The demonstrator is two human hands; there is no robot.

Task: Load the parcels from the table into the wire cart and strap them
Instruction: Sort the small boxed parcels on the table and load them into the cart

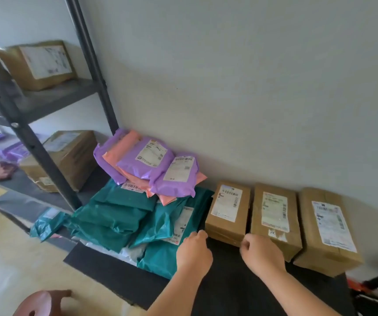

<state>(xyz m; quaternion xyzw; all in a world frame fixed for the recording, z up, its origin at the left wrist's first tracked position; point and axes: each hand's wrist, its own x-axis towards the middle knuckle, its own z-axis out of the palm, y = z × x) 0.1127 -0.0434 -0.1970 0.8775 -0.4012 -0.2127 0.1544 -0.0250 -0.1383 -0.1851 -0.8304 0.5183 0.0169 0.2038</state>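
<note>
Left hand and right hand both reach out over the black desk, fingers curled in towards the palms, and I can see nothing held in either. Between them sits the nearest brown box, the leftmost of three standing side by side against the wall. My left knuckles are right at its near left corner, where the box meets the green mailers. My right hand is at its near right corner, just in front of the gap between this box and the middle box. Whether either hand actually touches the cardboard I cannot tell.

Further right, the third box lies just beside the middle one, its near end reaching almost to the desk edge. All three boxes carry white labels on top.

To the left of my left hand the green mailers lie in an overlapping heap on the desk. On top of them, towards the wall, lies a pile of purple mailers mixed with pink mailers.

Left of the desk stands a dark metal shelf rack with a labelled carton on an upper shelf and another carton on the shelf below. A reddish stool shows at the bottom left, on the pale floor.
</note>
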